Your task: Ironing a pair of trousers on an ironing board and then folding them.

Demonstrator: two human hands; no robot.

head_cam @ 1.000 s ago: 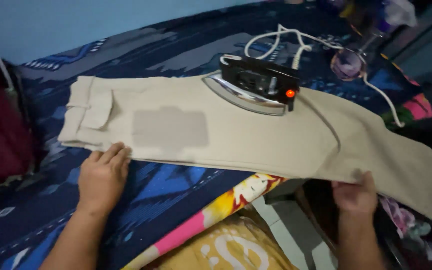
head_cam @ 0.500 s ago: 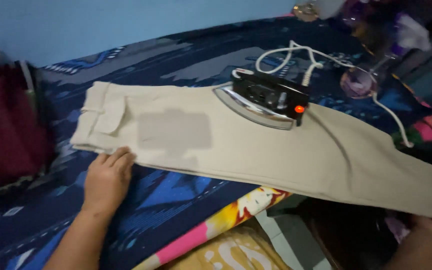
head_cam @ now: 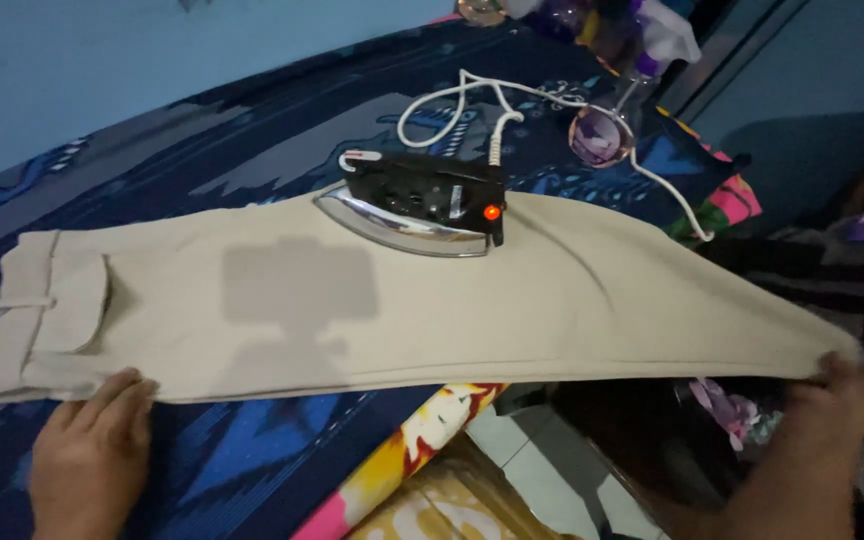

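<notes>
Beige trousers (head_cam: 452, 310) lie folded lengthwise across a dark blue patterned cloth (head_cam: 242, 150). The waistband and a back pocket are at the left; the leg ends hang past the surface's edge at the right. My left hand (head_cam: 87, 455) presses flat on the near edge by the waistband. My right hand (head_cam: 827, 400) grips the leg hems at the far right, holding them stretched out. A black electric iron (head_cam: 422, 205) with a lit red lamp rests on its side on the trousers' far edge.
The iron's white cord (head_cam: 472, 100) loops behind it toward the right. A clear round glass object (head_cam: 597, 130) and mixed clutter sit at the back right. A floral cloth edge (head_cam: 422, 440) and a tiled floor (head_cam: 522, 450) show below.
My right hand slid farther right along the trouser leg to the hems, pulling it straight. My left hand stayed by the waistband. The iron has not moved.
</notes>
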